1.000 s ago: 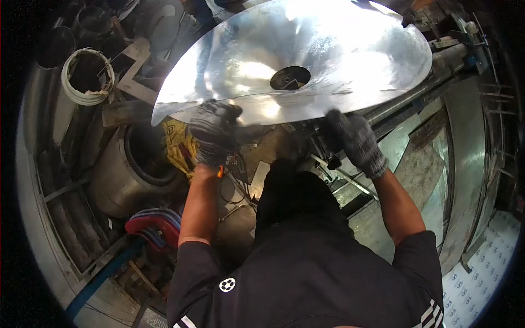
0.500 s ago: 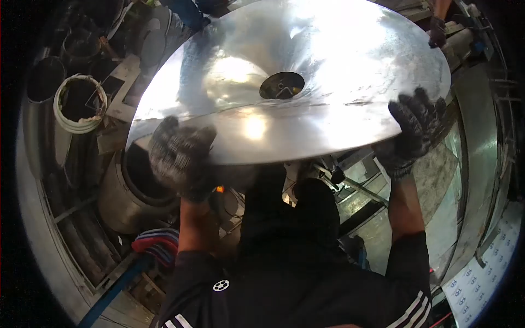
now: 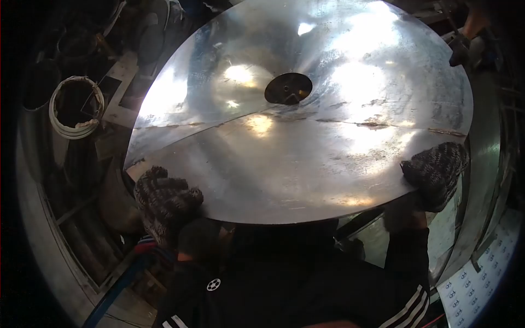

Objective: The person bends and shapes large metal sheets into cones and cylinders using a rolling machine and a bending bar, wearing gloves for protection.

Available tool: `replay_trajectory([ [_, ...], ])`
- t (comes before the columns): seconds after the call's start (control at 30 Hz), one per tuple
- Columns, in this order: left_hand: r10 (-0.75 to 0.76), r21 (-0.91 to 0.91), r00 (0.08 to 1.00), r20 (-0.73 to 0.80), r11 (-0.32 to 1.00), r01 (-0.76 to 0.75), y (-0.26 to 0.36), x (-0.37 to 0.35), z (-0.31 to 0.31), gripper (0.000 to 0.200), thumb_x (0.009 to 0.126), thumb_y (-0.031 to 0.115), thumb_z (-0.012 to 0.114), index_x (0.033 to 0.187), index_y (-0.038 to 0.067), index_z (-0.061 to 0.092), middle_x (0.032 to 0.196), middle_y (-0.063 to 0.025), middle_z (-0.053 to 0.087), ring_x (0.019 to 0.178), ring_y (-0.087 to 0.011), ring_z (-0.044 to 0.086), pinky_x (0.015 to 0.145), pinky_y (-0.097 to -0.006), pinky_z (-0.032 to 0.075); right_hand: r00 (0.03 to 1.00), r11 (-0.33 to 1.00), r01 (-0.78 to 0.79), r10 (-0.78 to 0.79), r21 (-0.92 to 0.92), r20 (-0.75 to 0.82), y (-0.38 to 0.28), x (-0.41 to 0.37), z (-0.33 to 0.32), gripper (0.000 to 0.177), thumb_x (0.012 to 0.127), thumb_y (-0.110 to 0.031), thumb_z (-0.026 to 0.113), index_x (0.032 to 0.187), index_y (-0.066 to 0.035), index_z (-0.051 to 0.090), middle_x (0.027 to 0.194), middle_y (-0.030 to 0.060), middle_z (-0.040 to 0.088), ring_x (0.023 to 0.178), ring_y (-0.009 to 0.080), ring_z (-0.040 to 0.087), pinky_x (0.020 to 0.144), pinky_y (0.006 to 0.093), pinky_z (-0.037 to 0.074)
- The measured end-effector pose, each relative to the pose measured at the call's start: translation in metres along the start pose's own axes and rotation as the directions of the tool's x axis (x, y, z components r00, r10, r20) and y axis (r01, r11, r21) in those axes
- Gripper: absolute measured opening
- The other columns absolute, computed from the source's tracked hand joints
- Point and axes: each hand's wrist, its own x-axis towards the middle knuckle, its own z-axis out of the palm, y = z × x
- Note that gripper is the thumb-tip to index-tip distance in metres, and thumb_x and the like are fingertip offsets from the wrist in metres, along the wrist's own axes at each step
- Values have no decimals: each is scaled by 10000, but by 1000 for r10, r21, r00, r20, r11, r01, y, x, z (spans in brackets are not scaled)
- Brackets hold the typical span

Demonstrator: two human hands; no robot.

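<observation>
A large shiny sheet-metal disc (image 3: 284,180) fills the middle of the head view, with a round hole near its centre and rough seam lines crossing it. My left hand (image 3: 167,202), in a dark knitted glove, is closed over the disc's near left edge. At the near right edge my right hand (image 3: 437,174), gloved the same way, has its fingers curled over the metal. The undersides of both grips are hidden. Another person's gloved hand (image 3: 459,49) is at the far right rim.
A white bucket (image 3: 75,133) stands to the left, among dark cylinders and scrap. Long metal sheets (image 3: 486,164) line the right side. A white sheet with printed marks (image 3: 476,287) lies at the lower right. Part of a drum (image 3: 116,202) shows below the disc's left edge.
The disc's near edge has come down towards my body, and more of its upper face shows. Both my hands moved down with it, the right one also outward. The other person's hand shifted right.
</observation>
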Motion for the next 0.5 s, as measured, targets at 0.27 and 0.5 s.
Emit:
replay_trajectory([
  [0.27,116,-207,872,476,978,-17,11,23,-27,253,784,229,680,1000,108,734,975,-96,739,820,-256,704,757,-387,550,890,920,-383,392,85,-232,12,-33,-8,493,992,-439,462,1233,-30,595,1150,79,640,1040,237,599,904,361,452],
  [0.5,295,-183,801,520,955,-233,-13,21,-31,334,780,301,681,1049,109,727,980,-101,738,787,-253,702,695,-376,543,874,903,-403,428,149,-229,-3,2,-20,444,999,-397,473,1224,-37,604,1100,52,654,976,219,626,893,342,485],
])
